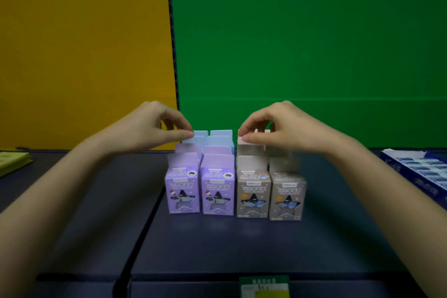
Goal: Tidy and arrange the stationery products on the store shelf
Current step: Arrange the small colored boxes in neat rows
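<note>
Small sharpener boxes stand in rows on the dark shelf [217,244]. Two purple boxes [182,191] [218,192] stand front left. Two grey-brown boxes [252,195] [286,197] stand front right. Behind them are more purple and grey boxes, then light blue boxes [219,136] at the back left and a pink box [245,144] at the back right. My left hand [154,126] pinches the top flap of a back light blue box. My right hand [278,126] pinches the top flap of the pink box.
A yellow panel [82,51] and a green panel [309,43] form the back wall. A yellow-green pad [13,162] lies at the far left. A blue tray of erasers [418,172] sits at the right. A green price label [264,285] hangs on the front edge.
</note>
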Action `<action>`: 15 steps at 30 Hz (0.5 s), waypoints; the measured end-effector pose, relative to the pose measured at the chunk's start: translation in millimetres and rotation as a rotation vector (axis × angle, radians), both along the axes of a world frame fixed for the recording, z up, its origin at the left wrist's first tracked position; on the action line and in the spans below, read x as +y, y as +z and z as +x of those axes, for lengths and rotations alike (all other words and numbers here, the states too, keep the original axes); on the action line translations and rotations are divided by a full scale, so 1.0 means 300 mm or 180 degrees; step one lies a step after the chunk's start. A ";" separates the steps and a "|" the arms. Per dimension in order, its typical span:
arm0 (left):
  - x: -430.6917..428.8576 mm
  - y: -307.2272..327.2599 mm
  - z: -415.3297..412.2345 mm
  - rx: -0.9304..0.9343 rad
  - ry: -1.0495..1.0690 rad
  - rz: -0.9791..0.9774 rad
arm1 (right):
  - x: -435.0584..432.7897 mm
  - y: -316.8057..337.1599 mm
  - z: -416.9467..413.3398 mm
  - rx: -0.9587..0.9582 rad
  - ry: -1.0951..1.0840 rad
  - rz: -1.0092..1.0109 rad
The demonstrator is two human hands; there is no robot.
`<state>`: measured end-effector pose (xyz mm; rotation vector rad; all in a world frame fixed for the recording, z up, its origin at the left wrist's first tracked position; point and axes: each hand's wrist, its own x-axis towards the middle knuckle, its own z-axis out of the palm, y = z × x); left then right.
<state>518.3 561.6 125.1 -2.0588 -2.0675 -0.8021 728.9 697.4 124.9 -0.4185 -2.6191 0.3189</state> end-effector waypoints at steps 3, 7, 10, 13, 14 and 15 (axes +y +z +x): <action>-0.029 -0.033 -0.038 0.0108 -0.0164 -0.0300 | -0.031 -0.021 -0.053 -0.0353 -0.0063 0.0148; -0.024 -0.072 -0.081 0.0215 -0.0344 -0.0466 | -0.054 -0.046 -0.095 -0.0484 -0.0278 0.0097; -0.015 -0.093 -0.104 0.0157 -0.0535 -0.0545 | -0.067 -0.058 -0.112 -0.0528 -0.0407 0.0064; -0.010 -0.103 -0.109 -0.0001 -0.0644 -0.0494 | -0.075 -0.062 -0.121 -0.0551 -0.0392 0.0018; -0.009 -0.103 -0.109 -0.0042 -0.0676 -0.0487 | -0.075 -0.062 -0.122 -0.0547 -0.0371 -0.0011; -0.008 -0.101 -0.109 -0.0066 -0.0707 -0.0490 | -0.075 -0.062 -0.124 -0.0544 -0.0350 -0.0039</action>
